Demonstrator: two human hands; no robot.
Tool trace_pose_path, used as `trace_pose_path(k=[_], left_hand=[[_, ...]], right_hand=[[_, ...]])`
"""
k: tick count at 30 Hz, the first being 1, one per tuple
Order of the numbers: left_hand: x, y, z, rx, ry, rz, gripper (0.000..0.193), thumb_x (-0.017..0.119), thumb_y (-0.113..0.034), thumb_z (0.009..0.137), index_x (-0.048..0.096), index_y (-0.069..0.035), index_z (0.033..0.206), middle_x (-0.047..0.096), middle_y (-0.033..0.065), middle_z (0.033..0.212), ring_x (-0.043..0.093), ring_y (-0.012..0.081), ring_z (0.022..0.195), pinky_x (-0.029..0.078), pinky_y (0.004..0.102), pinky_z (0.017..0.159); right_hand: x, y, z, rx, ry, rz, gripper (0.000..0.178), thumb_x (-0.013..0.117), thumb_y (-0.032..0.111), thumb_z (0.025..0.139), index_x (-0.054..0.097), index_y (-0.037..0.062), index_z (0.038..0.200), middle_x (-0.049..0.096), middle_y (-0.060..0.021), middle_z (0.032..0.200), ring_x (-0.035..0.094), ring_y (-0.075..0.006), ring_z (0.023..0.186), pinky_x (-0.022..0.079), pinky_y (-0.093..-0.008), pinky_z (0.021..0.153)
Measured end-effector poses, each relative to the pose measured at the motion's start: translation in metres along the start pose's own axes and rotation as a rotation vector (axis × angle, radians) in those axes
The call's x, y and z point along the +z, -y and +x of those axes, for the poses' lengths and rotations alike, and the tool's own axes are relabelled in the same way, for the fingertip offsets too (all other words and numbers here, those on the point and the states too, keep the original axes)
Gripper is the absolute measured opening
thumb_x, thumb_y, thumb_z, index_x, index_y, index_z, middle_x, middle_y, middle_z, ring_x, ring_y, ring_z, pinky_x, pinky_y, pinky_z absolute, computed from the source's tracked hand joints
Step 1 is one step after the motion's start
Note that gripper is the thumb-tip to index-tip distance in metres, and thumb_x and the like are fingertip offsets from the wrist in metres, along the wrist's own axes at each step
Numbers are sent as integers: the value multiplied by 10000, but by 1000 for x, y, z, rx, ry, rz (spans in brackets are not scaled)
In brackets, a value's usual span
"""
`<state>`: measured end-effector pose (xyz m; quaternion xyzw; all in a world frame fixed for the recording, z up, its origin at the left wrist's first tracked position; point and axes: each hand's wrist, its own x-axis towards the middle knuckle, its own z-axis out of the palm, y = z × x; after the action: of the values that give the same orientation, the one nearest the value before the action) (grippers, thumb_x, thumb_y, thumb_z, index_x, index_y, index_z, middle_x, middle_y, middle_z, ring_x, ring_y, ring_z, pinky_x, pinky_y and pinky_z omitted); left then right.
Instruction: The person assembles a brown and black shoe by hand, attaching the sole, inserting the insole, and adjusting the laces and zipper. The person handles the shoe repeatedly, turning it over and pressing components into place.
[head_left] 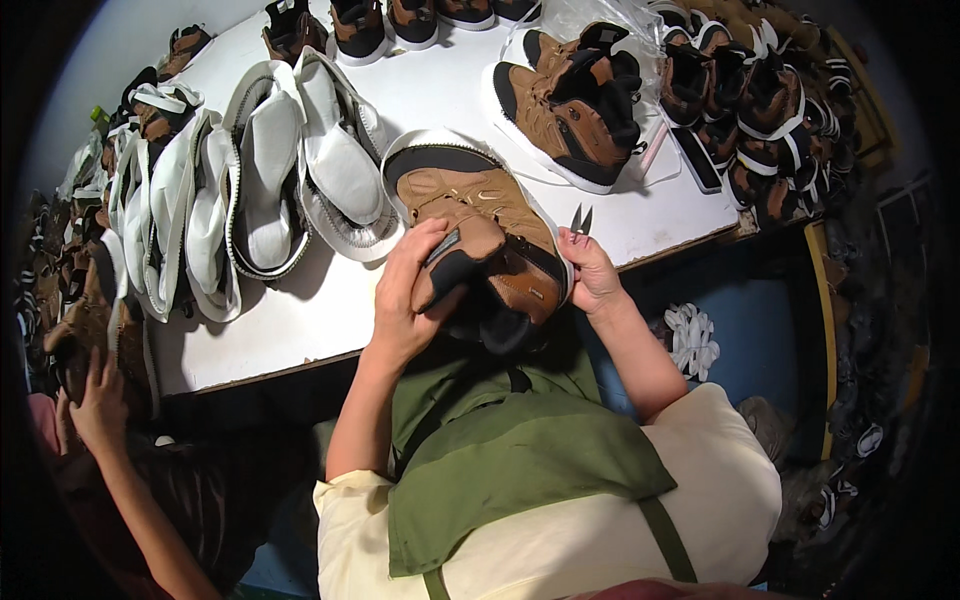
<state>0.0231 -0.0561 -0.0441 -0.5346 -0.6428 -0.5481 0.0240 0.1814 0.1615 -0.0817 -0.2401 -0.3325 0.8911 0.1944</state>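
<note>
A brown and black high-top shoe [478,190] with a pale sole rim is held up at the table's front edge, its toe pointing away from me. My left hand [408,295] is closed around the left side of its collar and padded tongue. On the shoe's right side, my right hand [592,270] is closed and touches the sole edge near the heel. Small scissors [580,219] stick up from that same hand, their two pointed blades slightly apart; their handles are hidden in the fingers. The shoe's inside is mostly dark.
Left of the shoe, white-lined uppers [268,170] lie sole-up in a row on the white table [300,335]. A finished-looking pair [575,115] stands back right, beside piled shoes [750,100]. At far left a co-worker's hand [98,405] holds another brown shoe [85,310].
</note>
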Motion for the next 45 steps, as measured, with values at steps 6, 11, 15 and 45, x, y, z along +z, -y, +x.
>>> trace_pose_path(k=[6, 11, 15, 45], left_hand=[[17, 15, 51, -636, -369, -380, 278, 631, -199, 937, 641, 45, 1069, 665, 34, 893, 571, 86, 784, 456, 240, 710], [23, 43, 75, -930, -265, -846, 229, 643, -232, 932, 624, -4, 949, 638, 37, 825, 595, 105, 698, 503, 264, 632], [27, 49, 77, -1046, -211, -905, 264, 658, -246, 914, 622, 15, 935, 649, 70, 813, 623, 140, 658, 530, 292, 603], [47, 71, 73, -449, -173, -434, 322, 566, -336, 928, 568, -27, 837, 522, -1, 713, 465, 103, 688, 412, 286, 627]], right_hand=[[-25, -3, 1, 80, 87, -4, 82, 578, 75, 948, 568, 80, 866, 495, 80, 669, 353, 4, 467, 308, -156, 429], [-33, 3, -6, 178, 30, -42, 92, 527, 144, 991, 556, 85, 927, 480, 70, 633, 352, -10, 431, 320, -160, 397], [-37, 7, -8, 226, -2, -101, 128, 513, 193, 1007, 566, 101, 937, 464, 73, 608, 350, -16, 426, 310, -175, 382], [68, 64, 57, -499, 359, -1454, 307, 646, 105, 889, 436, -40, 718, 352, -28, 610, 341, -81, 610, 325, -295, 526]])
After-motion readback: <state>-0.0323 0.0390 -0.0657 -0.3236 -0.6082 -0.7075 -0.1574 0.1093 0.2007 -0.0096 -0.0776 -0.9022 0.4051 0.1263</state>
